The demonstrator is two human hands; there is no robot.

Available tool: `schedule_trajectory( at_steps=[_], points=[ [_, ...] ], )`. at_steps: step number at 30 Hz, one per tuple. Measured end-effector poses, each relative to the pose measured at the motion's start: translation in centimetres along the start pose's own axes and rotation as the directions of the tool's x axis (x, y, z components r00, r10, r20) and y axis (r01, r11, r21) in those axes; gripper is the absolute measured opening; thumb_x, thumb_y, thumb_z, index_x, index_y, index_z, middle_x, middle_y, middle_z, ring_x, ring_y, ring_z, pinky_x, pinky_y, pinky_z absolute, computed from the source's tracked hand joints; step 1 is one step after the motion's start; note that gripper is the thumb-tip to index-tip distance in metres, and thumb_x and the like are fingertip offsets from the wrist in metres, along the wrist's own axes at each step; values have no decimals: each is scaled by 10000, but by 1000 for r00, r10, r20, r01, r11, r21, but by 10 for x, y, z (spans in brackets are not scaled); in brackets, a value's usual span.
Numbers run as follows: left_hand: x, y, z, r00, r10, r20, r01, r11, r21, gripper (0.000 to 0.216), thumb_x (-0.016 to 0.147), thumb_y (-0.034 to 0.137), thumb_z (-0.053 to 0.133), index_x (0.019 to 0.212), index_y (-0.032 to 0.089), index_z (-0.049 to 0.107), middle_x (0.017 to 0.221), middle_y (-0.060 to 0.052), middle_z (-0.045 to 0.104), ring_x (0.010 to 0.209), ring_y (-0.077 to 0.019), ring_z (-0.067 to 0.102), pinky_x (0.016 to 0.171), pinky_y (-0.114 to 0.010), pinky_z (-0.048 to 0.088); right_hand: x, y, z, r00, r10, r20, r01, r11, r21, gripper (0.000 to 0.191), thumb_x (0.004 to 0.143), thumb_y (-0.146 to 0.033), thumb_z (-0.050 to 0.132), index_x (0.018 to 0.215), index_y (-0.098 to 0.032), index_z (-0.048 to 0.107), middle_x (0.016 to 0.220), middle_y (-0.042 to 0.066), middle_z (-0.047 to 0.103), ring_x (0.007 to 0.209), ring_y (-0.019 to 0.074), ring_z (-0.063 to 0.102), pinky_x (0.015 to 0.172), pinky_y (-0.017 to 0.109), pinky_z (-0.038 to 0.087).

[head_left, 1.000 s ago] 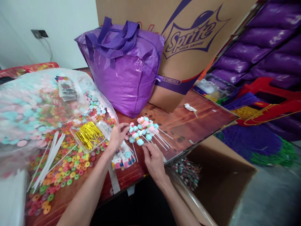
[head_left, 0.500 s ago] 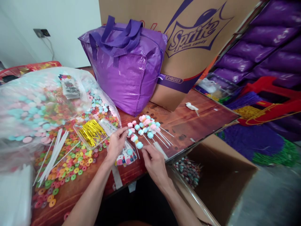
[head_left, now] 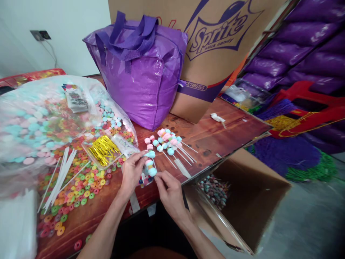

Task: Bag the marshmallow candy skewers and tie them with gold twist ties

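Observation:
My left hand (head_left: 132,170) and my right hand (head_left: 168,187) together hold one candy skewer (head_left: 150,162) of pink and blue pieces above the table's near edge. The left fingers pinch its upper candies, the right fingers pinch its stick end. Just beyond lies a pile of finished candy skewers (head_left: 167,141) on the red-brown table (head_left: 215,136). Under my hands sits a stack of small printed bags (head_left: 142,180).
A tray of gold twist ties (head_left: 102,150), white sticks (head_left: 60,176) and loose ring candies (head_left: 81,183) lie left. A big clear candy bag (head_left: 40,118), a purple tote (head_left: 140,68) and a cardboard carton (head_left: 215,43) stand behind. An open box (head_left: 242,194) sits right of the table.
One skewer has been lifted off the pile and drawn toward me; both hands came closer to the table's near edge, holding it.

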State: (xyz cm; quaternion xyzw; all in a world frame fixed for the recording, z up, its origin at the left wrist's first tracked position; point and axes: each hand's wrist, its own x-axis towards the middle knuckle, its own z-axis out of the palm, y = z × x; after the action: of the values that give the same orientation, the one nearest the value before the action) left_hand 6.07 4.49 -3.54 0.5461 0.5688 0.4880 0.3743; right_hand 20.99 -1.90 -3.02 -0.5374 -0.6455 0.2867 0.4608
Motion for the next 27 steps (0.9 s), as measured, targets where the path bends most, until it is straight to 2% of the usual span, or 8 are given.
schedule_trajectory(
  at_steps=[6, 11, 13, 15, 17, 20, 23, 27],
  points=[
    [-11, 5, 5, 996, 63, 60, -63, 998, 1, 259, 882, 322, 613, 1055, 220, 776, 1004, -67, 744, 914, -200, 680, 824, -300, 529, -6, 5, 0, 998, 61, -20, -61, 998, 2, 245, 962, -210, 475, 777, -187, 634, 706, 5, 595, 637, 140, 560, 617, 248, 426],
    [-15, 11, 6, 976, 88, 199, -99, 994, 45, 327, 926, 339, 561, 1178, 224, 735, 1145, -88, 736, 1089, -233, 659, 983, -372, 487, -9, 11, -11, 994, 77, -82, -81, 996, -44, 228, 965, -223, 490, 794, -189, 637, 723, 6, 623, 657, 145, 576, 647, 249, 445],
    [-9, 11, 3, 979, 44, 199, -48, 999, 16, 388, 942, 363, 534, 1274, 222, 678, 1140, -86, 742, 1028, -231, 681, 927, -370, 519, -9, 17, -20, 989, 49, -138, -65, 992, -109, 225, 972, -229, 489, 802, -189, 632, 744, 11, 630, 674, 147, 584, 677, 251, 452],
    [2, 10, -2, 992, -12, 127, 7, 999, 42, 419, 957, 374, 499, 1315, 211, 642, 1053, -81, 758, 872, -220, 698, 791, -347, 550, -10, 24, -27, 985, 10, -172, -45, 979, -197, 227, 977, -224, 479, 812, -188, 632, 758, 17, 633, 679, 147, 590, 690, 252, 451],
    [15, 10, -4, 999, 2, 48, -11, 982, 187, 349, 949, 325, 504, 1204, 193, 703, 984, -76, 753, 816, -216, 682, 776, -346, 536, -12, 31, -32, 986, -23, -168, -32, 947, -321, 245, 982, -217, 464, 817, -193, 644, 761, 20, 635, 673, 149, 593, 681, 254, 438],
    [32, 8, -2, 985, 80, 153, -143, 873, 467, 231, 906, 228, 551, 993, 192, 762, 983, -91, 712, 917, -237, 652, 879, -372, 492, -14, 33, -37, 993, -45, -108, -21, 840, -542, 281, 992, -259, 479, 791, -211, 670, 761, 28, 641, 688, 167, 590, 656, 270, 402],
    [39, 5, 6, 960, 98, 264, -244, 756, 607, 247, 901, 181, 531, 1021, 204, 745, 980, -102, 666, 980, -254, 611, 882, -378, 480, -3, 26, -42, 989, -98, -108, -1, 736, -677, 295, 988, -334, 525, 770, -222, 689, 791, 47, 649, 735, 192, 567, 659, 290, 378],
    [39, -2, 11, 944, 113, 309, -299, 686, 664, 277, 925, 155, 467, 1059, 199, 705, 998, -110, 639, 997, -257, 592, 884, -378, 472, 34, 24, -49, 960, -195, -200, -25, 653, -757, 221, 990, -303, 519, 976, -207, 717, 920, 95, 669, 846, 238, 543, 760, 329, 379]
  ],
)
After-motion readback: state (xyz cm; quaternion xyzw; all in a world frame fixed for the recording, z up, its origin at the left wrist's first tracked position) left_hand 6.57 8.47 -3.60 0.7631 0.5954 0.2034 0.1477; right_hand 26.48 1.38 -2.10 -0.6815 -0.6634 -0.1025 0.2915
